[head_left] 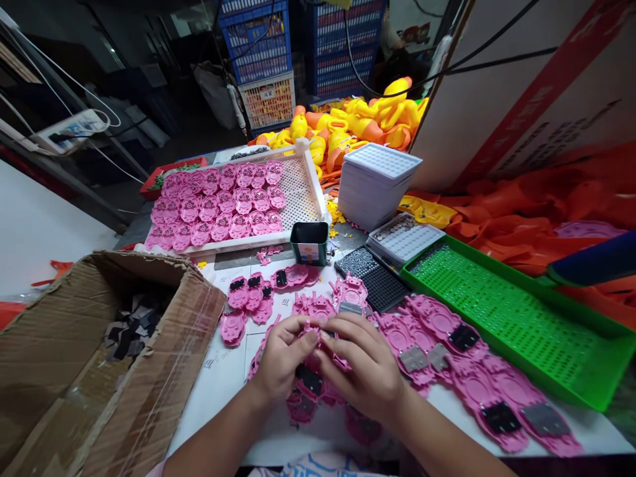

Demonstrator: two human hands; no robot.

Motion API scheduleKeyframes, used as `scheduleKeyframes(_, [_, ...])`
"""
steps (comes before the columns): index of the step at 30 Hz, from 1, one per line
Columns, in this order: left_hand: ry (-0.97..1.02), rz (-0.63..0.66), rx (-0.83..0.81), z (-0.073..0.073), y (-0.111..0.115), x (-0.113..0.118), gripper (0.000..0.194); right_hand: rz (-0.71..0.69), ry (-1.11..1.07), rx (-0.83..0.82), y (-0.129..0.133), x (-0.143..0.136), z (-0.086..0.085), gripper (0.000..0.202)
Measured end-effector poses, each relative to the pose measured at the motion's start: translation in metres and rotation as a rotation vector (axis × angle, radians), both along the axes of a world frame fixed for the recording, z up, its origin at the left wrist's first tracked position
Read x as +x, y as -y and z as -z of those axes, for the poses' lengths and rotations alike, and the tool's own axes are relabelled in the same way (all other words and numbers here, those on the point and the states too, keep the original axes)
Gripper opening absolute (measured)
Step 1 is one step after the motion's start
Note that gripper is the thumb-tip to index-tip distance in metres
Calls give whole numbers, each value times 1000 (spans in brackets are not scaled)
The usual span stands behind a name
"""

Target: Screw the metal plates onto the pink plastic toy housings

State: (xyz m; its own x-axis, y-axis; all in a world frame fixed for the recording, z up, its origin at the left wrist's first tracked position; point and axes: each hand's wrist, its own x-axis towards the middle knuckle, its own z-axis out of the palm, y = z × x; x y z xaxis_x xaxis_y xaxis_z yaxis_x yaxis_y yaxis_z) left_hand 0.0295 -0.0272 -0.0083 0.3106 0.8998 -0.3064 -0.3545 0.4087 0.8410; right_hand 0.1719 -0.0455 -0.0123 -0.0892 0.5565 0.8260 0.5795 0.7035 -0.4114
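Left hand [284,356] pinches 1 pink part [311,325], thumb against finger; right hand [366,363] curls close, its hold unclear.
Part sits over pink shells [328,392]; slack pinch could drop it among them; green tray [517,324] farther off, right.

The white tabletop [218,374] bears pink parts [474,384] and a black tray [383,281]

Stacked blue crates [256,41] and rows of pink plastic parts [242,200] show an assembly workshop.
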Motion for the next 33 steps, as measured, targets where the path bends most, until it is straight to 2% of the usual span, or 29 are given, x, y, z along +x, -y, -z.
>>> scheduleKeyframes(4, [34,82,-58,-3,-2,-1,32,-62,-10,-21,2,2,-3,15])
scheduleKeyframes(10, [94,76,-81,-6,-2,-4,39,-160,-61,-57,5,6,-6,22])
scheduleKeyframes(18, [136,86,-85,-5,-1,-7,43,-179,-81,-67,4,6,-5,22])
scheduleKeyframes(26, [115,62,-84,-6,-4,1,35,-93,-26,-36,4,2,-4,19])
scheduleKeyframes(30, [99,-7,-53,-8,-5,4,36,-51,-80,-76,2,1,-3,22])
scheduleKeyframes(33, [65,-5,-41,-7,-4,3,33,-28,-125,-92,1,1,1,24])
